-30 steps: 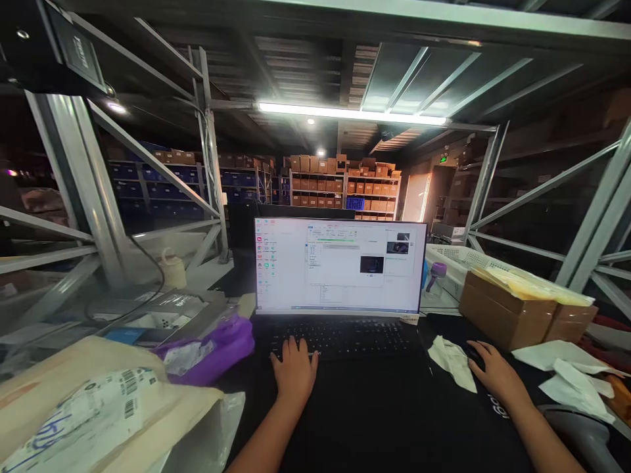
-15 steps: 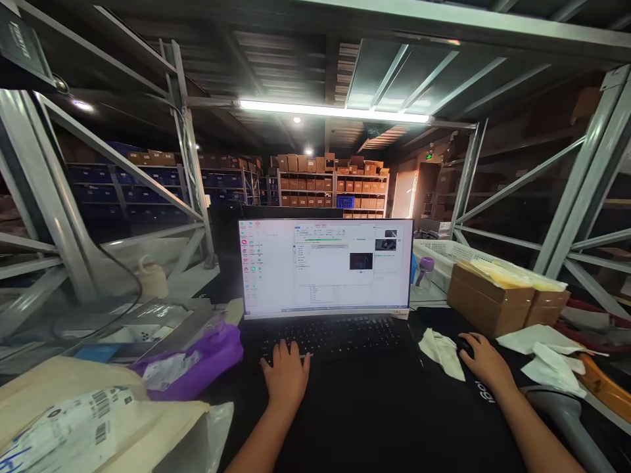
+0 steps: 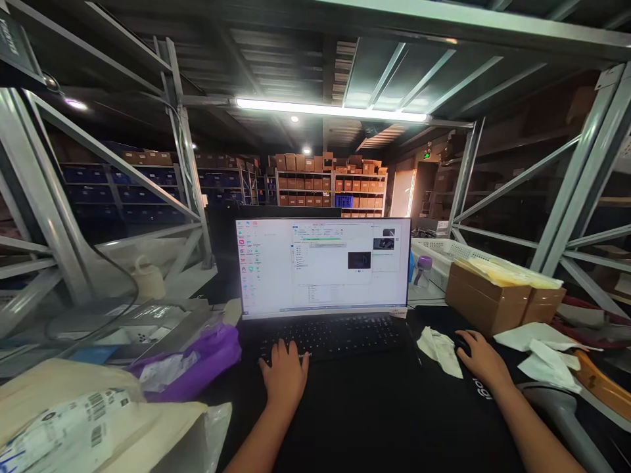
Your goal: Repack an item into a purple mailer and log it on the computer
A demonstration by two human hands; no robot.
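My left hand (image 3: 284,376) rests with fingers spread on the front left part of a black keyboard (image 3: 345,336). Over on the right, my right hand (image 3: 480,358) is curved over a dark computer mouse (image 3: 461,344), mostly hidden under the fingers. Behind the keyboard stands a lit monitor (image 3: 325,295) showing desktop icons, a file window and a small dark picture. Between the keyboard and the mouse lies a crumpled white paper (image 3: 440,351). A black desk mat (image 3: 355,414) spreads beneath both hands.
To the left lie a purple plastic bag (image 3: 204,361) and a large cream parcel (image 3: 162,427) with labels. Right of the mouse are papers (image 3: 549,361), a grey scanner (image 3: 557,407) and cardboard boxes (image 3: 486,299). A white basket (image 3: 436,249) stands behind them. Metal rack posts (image 3: 190,164) frame the desk.
The whole view has shifted slightly, with things appearing a little further left. Both hands stay in the same places on the keyboard and the mouse.
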